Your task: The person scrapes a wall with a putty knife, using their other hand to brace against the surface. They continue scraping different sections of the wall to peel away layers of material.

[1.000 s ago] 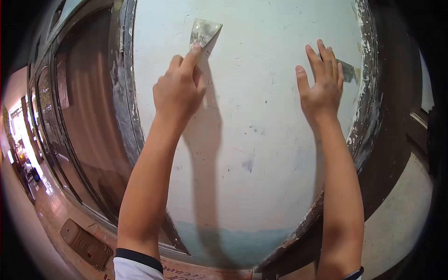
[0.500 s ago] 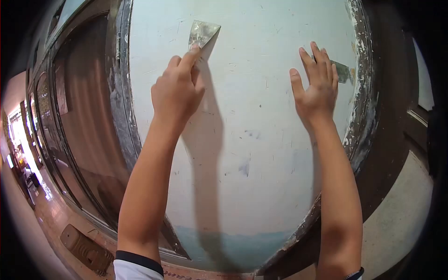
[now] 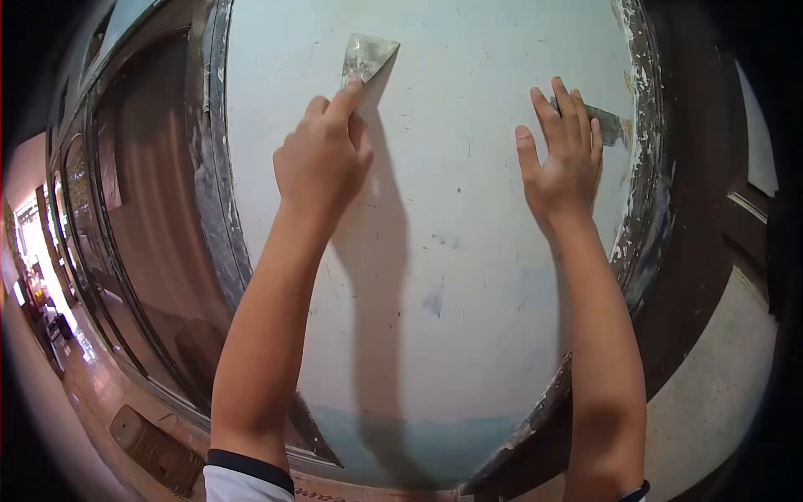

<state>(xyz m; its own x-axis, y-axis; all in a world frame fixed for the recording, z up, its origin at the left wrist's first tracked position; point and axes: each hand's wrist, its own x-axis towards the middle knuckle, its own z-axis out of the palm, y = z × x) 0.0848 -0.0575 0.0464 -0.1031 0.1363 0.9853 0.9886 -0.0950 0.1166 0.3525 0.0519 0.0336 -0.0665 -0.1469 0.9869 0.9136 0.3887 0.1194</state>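
Against the pale panel (image 3: 468, 276), high up, the left hand (image 3: 322, 163) is closed round the handle of a putty knife (image 3: 366, 57). Its index finger (image 3: 343, 99) runs along the tool and bears on the base of the blade. The blade rests on the panel with its working edge uppermost and slanted.

The right hand (image 3: 562, 159) lies flat with fingers extended, near the flaking frame (image 3: 644, 192). A second blade (image 3: 609, 125) projects from under its fingertips. How the handle sits beneath the palm cannot be seen.

Recommended practice, as judged from here:
- Hold the putty knife at a shallow angle to the surface.
- Load the blade evenly through the index finger, so that neither corner gouges.
- Overlap adjacent passes. Small nicks and scratches are scattered across the panel.
- Ease the pressure near the frame, where the paint looks loose.
- Leave the right hand outside the stroke path.
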